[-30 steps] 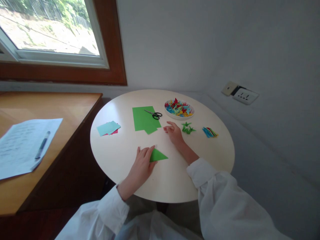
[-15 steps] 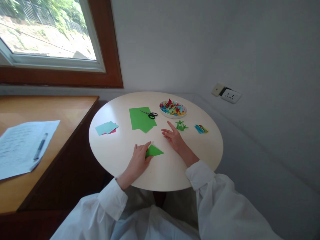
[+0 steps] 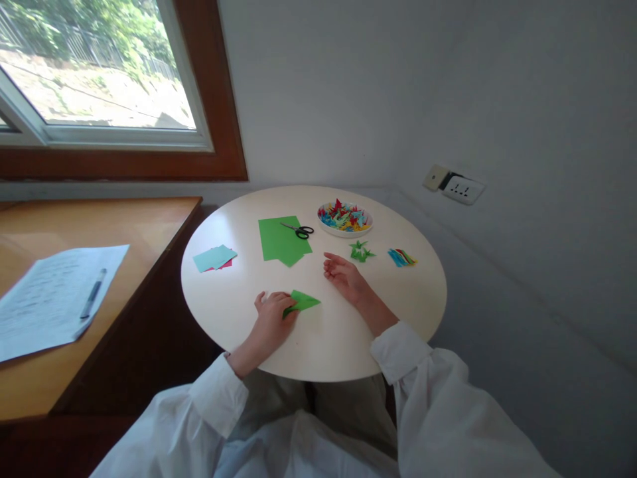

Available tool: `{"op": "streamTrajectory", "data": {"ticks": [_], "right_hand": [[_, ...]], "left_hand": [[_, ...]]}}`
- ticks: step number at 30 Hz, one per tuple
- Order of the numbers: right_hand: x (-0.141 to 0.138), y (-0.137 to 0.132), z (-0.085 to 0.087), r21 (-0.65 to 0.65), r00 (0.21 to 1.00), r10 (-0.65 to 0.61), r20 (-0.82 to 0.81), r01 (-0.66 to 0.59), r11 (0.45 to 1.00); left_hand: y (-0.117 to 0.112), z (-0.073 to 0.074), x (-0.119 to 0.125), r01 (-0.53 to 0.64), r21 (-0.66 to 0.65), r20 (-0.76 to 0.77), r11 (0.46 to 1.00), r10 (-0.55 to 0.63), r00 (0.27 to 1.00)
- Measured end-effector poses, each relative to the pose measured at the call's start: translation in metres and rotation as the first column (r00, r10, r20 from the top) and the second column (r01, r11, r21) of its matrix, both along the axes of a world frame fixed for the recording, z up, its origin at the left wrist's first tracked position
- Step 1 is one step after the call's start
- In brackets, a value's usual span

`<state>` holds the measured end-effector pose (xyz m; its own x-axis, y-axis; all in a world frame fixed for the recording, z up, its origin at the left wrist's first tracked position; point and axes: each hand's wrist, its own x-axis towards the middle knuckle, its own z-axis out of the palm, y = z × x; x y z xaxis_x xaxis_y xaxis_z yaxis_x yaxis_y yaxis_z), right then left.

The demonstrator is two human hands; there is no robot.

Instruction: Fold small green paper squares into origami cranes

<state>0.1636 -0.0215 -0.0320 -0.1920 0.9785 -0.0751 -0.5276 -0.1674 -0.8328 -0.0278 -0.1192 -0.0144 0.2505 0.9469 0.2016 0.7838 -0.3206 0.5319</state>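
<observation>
Near the front of the round white table, my left hand (image 3: pixel 275 320) is closed on a folded piece of green paper (image 3: pixel 304 301). The paper's pointed end sticks out to the right of my fingers, and its left part is hidden by them. To the right, my right hand (image 3: pixel 346 279) is held with its fingers loosely stretched and nothing in it, apart from the paper. Beyond that hand lie several small green folded paper cranes (image 3: pixel 361 252). Larger green sheets (image 3: pixel 279 240) lie farther back, with black-handled scissors (image 3: pixel 301 232) across their right side.
A white dish (image 3: pixel 344 232) of many-coloured folded paper stands at the back of the round table (image 3: pixel 328 362). Coloured paper strips (image 3: pixel 402 257) lie at right, light-blue and pink paper pieces (image 3: pixel 215 257) at left. A wooden desk (image 3: pixel 164 219) holds written sheets (image 3: pixel 44 299) and a pen (image 3: pixel 93 293).
My left hand has shifted slightly left with the green paper, which now shows a narrower shape. My right hand's fingers have drawn closer together. The view has tilted slightly.
</observation>
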Motion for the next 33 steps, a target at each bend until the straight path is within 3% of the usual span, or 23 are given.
{"op": "streamTrajectory", "data": {"ticks": [4, 7, 10, 14, 22, 29, 33], "right_hand": [[0.001, 0.002, -0.002, -0.008, 0.999, 0.034, -0.024, -0.035, 0.999], [0.002, 0.001, -0.001, -0.009, 0.997, 0.063, -0.034, -0.064, 0.998], [0.004, 0.001, 0.0, -0.012, 0.993, 0.114, -0.041, -0.115, 0.993], [0.002, 0.005, -0.001, 0.032, 0.987, 0.162, -0.025, -0.161, 0.986], [-0.008, 0.024, 0.005, 0.078, 0.995, 0.088, 0.041, -0.091, 0.993], [-0.006, 0.032, 0.0, 0.11, 0.984, -0.061, 0.165, 0.043, 0.993], [0.002, 0.033, -0.002, 0.282, 0.905, -0.199, 0.377, 0.092, 0.955]], "left_hand": [[0.01, 0.005, -0.003, -0.036, -0.004, 0.065, 0.999, 0.036, 0.997], [0.029, 0.012, -0.005, -0.071, 0.002, 0.214, 0.997, 0.069, 0.974], [0.052, 0.018, -0.003, 0.008, -0.062, 0.476, 0.998, 0.023, 0.879], [0.079, 0.02, 0.002, 0.048, -0.189, 0.682, 0.981, 0.096, 0.725], [0.11, 0.018, 0.014, 0.144, -0.268, 0.786, 0.953, 0.13, 0.604], [0.121, 0.011, 0.021, 0.165, -0.272, 0.777, 0.948, 0.115, 0.619], [0.123, 0.011, 0.021, 0.135, -0.263, 0.766, 0.955, 0.122, 0.631]]}}
